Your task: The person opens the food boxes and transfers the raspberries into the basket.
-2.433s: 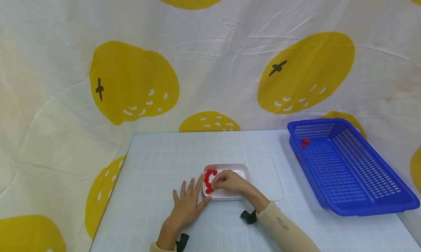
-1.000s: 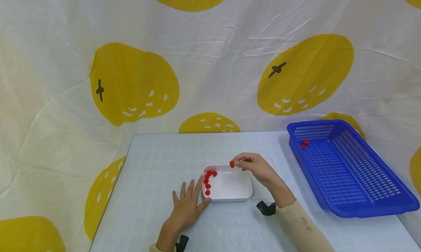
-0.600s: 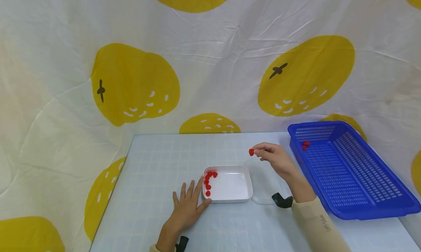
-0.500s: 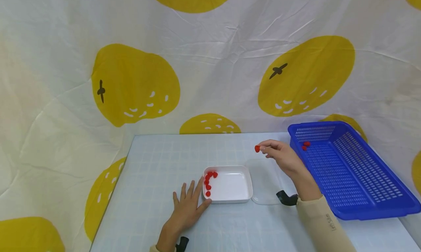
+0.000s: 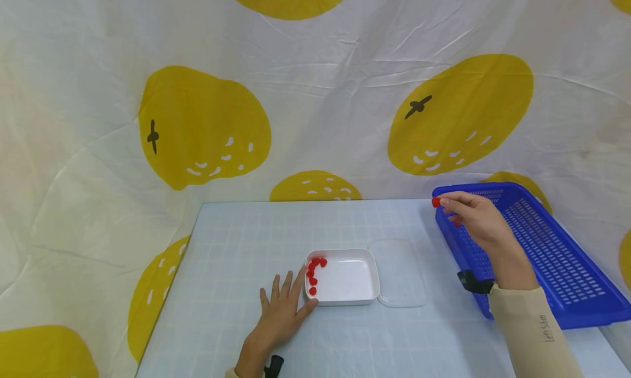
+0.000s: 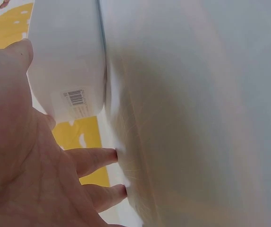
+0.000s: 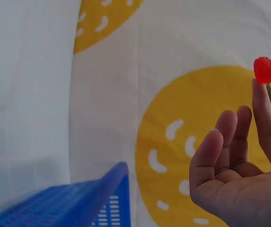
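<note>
Between thumb and index finger, my right hand (image 5: 480,219) pinches a red, bumpy raspberry (image 7: 264,70), held up over the near-left rim of the blue basket (image 5: 567,279). In the head view, part of another raspberry (image 5: 457,224) in the basket shows beneath that hand. My left hand (image 5: 280,316) lies with fingers spread at the left end of a white rectangular box (image 5: 347,279), its thumb and index finger at the box's wall. Several raspberries (image 5: 313,281) form a curved row along the box's left side. A barcode label (image 6: 76,98) shows on the box's outside in the left wrist view.
A clear lid (image 5: 400,276) lies flat just right of the white box. The pale checked table (image 5: 246,241) ends at a white curtain (image 5: 325,115) printed with yellow fruit. The basket stands along the table's right side.
My right hand has lifted one raspberry from the white box's row and carried it right and away, over the lid, to the basket's rim. The left hand has stayed in place.
</note>
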`<state>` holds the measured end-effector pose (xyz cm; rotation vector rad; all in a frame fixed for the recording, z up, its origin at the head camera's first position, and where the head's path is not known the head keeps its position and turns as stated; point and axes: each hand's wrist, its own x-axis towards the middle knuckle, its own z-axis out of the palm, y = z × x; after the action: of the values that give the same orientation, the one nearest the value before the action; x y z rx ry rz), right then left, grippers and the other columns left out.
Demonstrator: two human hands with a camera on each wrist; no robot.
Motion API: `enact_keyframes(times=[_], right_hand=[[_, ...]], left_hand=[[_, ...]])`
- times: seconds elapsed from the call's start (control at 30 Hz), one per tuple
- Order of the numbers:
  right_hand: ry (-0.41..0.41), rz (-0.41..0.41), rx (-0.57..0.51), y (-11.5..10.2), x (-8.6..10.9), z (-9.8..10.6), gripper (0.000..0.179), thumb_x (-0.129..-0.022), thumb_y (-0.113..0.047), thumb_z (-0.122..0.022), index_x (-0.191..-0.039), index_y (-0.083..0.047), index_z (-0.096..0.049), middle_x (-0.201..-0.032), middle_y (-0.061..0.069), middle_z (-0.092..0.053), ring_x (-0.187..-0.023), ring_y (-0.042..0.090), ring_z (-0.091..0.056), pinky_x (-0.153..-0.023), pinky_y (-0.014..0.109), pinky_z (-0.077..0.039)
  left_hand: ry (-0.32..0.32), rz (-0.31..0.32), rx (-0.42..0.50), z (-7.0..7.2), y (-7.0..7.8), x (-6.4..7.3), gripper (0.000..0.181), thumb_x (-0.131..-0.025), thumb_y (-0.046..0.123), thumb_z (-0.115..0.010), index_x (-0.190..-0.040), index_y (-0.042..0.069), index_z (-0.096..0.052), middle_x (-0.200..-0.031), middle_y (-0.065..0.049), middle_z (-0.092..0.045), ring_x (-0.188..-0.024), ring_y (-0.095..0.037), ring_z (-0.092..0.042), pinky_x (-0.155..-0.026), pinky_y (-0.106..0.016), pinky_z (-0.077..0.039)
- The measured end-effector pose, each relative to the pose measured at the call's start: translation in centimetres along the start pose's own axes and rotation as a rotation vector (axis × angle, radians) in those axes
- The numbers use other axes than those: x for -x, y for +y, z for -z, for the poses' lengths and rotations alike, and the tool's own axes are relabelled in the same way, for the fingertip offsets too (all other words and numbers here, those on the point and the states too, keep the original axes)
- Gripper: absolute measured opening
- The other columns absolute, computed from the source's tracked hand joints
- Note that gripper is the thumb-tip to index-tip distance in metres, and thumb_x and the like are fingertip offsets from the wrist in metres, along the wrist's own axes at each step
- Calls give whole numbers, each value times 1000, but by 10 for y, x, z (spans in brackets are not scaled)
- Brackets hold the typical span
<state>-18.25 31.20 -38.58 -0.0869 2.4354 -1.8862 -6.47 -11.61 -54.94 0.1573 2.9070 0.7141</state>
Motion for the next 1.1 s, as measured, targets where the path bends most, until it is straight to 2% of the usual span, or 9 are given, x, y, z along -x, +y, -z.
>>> enact_keyframes(times=[0.17, 0.27, 0.37, 0.53, 0.77, 1.0, 1.1], right_hand=[[20, -5, 30, 6, -1, 29, 23, -101, -26, -61, -116, -13, -73, -104, -14, -66, -93, 11, -58, -76, 21, -52], [37, -63, 51, 13, -4, 46, 25, -100, -31, -62, -118, -17, -73, -106, -16, -63, -94, 9, -59, -76, 20, -52], [48, -145, 15, 24, -9, 61, 23, -98, -34, -64, -116, -23, -74, -106, -18, -62, -96, 9, -58, -76, 19, -51], [21, -235, -19, 48, -18, 80, 17, -99, -36, -63, -108, -32, -77, -104, -23, -63, -94, 5, -58, -78, 21, -51], [30, -321, -4, 76, -23, 91, 10, -96, -37, -68, -90, -43, -72, -98, -28, -58, -93, 4, -59, -81, 25, -51], [47, -362, 2, 83, -25, 90, 2, -93, -40, -71, -92, -40, -73, -95, -27, -61, -96, 9, -59, -81, 27, -53], [48, -357, 3, 82, -26, 89, 5, -94, -39, -71, -94, -37, -75, -93, -27, -61, -96, 9, -58, -81, 27, -53]], left_hand=[[-7, 5, -1, 0, 0, 0, 87, -91, 71, -51, -161, 33, -17, -160, -16, -29, -147, -47, -11, -108, -76, 3], [-8, 8, -2, 0, 0, 1, 87, -91, 71, -50, -161, 33, -17, -161, -15, -29, -148, -47, -11, -108, -75, 3], [-6, 8, 0, 0, 0, 1, 87, -90, 71, -51, -161, 33, -17, -161, -15, -29, -148, -47, -11, -108, -75, 3], [-6, 5, 2, 0, 0, 1, 87, -90, 71, -51, -161, 34, -17, -161, -15, -29, -148, -46, -11, -108, -75, 3], [-14, 0, 19, 1, 0, 0, 86, -91, 71, -49, -161, 34, -16, -161, -15, -28, -148, -47, -10, -108, -75, 4], [-9, 1, 9, 2, 1, 0, 86, -91, 70, -51, -161, 33, -17, -161, -15, -28, -148, -47, -11, -108, -75, 3], [-6, -2, 5, 2, 0, 0, 86, -91, 69, -51, -161, 33, -17, -161, -16, -29, -147, -47, -11, -108, -75, 3]])
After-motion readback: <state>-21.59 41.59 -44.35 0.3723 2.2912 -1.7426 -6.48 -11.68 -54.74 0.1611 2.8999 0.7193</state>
